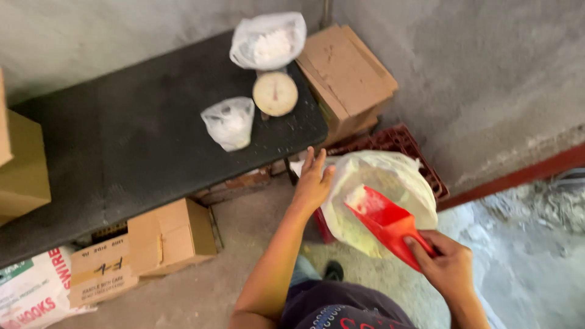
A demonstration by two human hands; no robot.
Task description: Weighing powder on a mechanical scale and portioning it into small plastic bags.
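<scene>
The black table fills the space left of my sack. A brown box sits on the table's far right end. The sack, white and open, rests on a red crate just right of the table. My left hand grips the sack's rim, fingers half spread. My right hand is clenched around a red scoop, its blade inside the sack. On the table stand a dial scale bearing a filled bag, and beside it a smaller bag.
</scene>
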